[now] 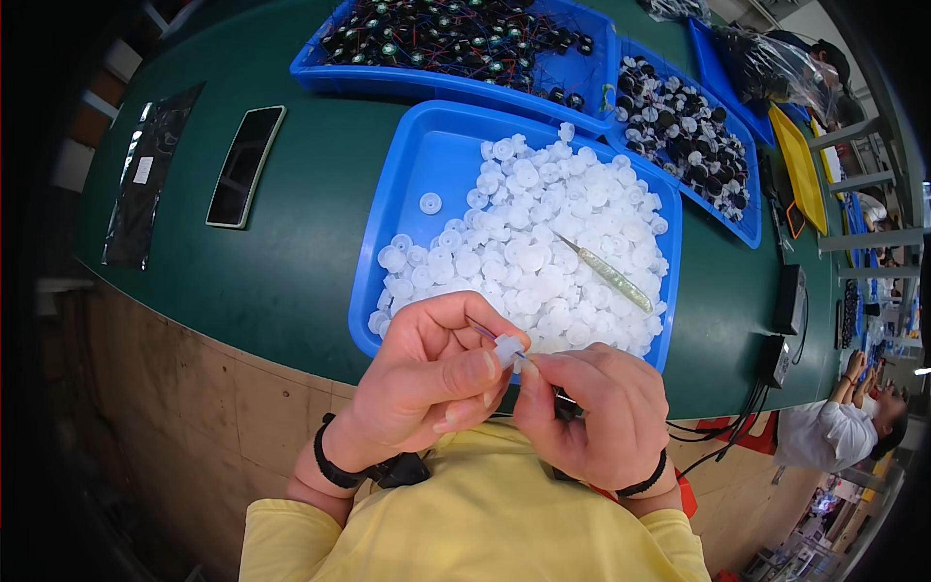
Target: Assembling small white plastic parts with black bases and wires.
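We pinch a small white plastic cap point(507, 347) in our left hand point(427, 383), close above the shirt, while our right hand point(592, 412) grips thin wires point(482, 333); steady fingers matter. Beyond lie the blue tray point(412, 184) and tweezers point(606, 273).

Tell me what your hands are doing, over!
Left hand and right hand: both grip one small white cap with thin wires. Blue tray of caps behind. Nothing in the way.

white plastic caps point(543, 242), blue tray point(417, 165) — green tabletop point(301, 233), yellow sleeves point(475, 533)
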`<state>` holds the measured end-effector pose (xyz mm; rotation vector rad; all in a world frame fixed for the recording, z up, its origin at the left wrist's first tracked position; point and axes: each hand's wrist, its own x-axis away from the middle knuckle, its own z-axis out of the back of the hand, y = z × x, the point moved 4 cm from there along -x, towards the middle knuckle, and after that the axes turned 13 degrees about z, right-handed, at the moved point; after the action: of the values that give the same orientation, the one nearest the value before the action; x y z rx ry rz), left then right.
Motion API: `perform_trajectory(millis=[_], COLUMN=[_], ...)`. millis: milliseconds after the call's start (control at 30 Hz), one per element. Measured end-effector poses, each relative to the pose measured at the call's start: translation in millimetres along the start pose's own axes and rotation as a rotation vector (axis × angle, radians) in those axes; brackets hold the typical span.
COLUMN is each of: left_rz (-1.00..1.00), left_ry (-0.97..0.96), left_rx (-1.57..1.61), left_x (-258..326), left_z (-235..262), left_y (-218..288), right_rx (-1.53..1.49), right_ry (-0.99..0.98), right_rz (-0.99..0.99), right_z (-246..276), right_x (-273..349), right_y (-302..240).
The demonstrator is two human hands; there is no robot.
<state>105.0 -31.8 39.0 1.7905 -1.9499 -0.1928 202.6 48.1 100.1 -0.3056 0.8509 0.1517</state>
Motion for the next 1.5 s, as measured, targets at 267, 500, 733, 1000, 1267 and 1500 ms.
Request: perform_trajectory(millis=[267, 500, 733, 1000, 1267, 1500], left_rz=[-0.011, -0.02, -0.034, -0.092, 0.001, 0.005], left_ry=[0.032, 0.067, 0.094, 0.118, 0.065, 0.125], left_rx=[-0.026, -0.053, -0.015, -0.236, -0.035, -0.1], left_x=[0, 1, 2, 2, 0, 0], left_z=[0, 0, -3, -6, 3, 1], left_y=[1, 2, 3, 8, 3, 2], right_rx=[0.006, 0.062, 0.026, -0.035, -0.192, -0.102], right_ry=[-0.018, -0.071, -0.004, -0.11, -0.169, -0.102], right_rz=[-0.001, -0.018, 0.011, -0.134, -0.281, -0.118], right_z=[-6, -5, -5, 2, 10, 4], right_x=[5, 2, 2, -4, -5, -2], right_y=[0, -2, -3, -3, 3, 1])
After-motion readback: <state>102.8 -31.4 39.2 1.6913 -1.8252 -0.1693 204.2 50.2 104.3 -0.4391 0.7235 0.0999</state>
